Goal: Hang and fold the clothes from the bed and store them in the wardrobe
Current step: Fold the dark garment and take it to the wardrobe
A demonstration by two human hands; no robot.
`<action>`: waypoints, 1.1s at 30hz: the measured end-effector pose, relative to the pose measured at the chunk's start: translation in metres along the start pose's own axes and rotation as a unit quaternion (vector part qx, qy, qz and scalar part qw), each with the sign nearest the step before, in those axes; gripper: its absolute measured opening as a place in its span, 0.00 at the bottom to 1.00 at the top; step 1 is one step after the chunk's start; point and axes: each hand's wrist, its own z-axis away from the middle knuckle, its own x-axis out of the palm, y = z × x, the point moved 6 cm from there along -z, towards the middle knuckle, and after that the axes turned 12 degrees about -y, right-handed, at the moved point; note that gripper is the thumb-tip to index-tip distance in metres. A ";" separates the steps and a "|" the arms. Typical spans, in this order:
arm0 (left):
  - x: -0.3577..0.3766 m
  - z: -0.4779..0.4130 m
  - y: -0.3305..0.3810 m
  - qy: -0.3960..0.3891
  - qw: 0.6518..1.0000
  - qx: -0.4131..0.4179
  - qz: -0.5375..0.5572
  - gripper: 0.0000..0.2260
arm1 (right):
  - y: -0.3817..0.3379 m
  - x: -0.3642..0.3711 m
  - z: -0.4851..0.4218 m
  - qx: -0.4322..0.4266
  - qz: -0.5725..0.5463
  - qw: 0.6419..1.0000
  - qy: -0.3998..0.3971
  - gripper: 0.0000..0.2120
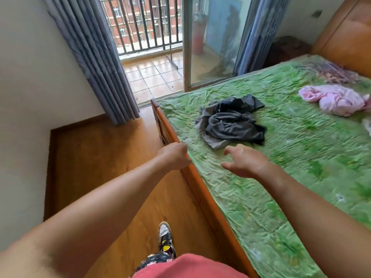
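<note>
on the green sheet of the bed, near the corner by the balcony door, a dark grey garment is seen, crumpled in a heap. further toward the wooden headboard a pink garment is laid, also crumpled, well apart from the grey one. at the right edge a small piece of white cloth is cut off by the view.

both bare arms are stretched forward. the right hand is held released over the sheet, its fingers spread and only lightly bent, and nothing is grasped by it. it is placed just before the dark grey garment and is not touching it. the left hand is held at the wooden bed frame, at the edge of the sheet. its fingers are curled inward and hidden behind the back of the hand, so it cannot be told if something is pinched or if the hand is only clenched.

beside the bed a wooden floor is seen, and one patterned shoe is set on it. behind the bed a glass sliding door is flanked by grey-blue curtains, and a dark railing is seen on the balcony outside.
</note>
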 end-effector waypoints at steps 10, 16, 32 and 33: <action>-0.072 -0.139 -0.013 -0.038 0.989 0.112 -0.088 0.16 | 0.014 -0.048 -0.061 0.148 -0.096 0.984 -0.015 0.26; -0.080 -0.208 0.004 -0.068 0.979 0.153 -0.116 0.17 | 0.046 -0.052 -0.096 0.194 -0.139 0.970 -0.034 0.26; -0.085 -0.419 0.065 -0.150 0.953 0.185 -0.189 0.09 | 0.165 -0.045 -0.291 0.204 -0.236 0.947 -0.076 0.23; -0.081 -0.431 0.066 -0.162 0.950 0.185 -0.194 0.09 | 0.167 -0.038 -0.302 0.202 -0.240 0.946 -0.085 0.23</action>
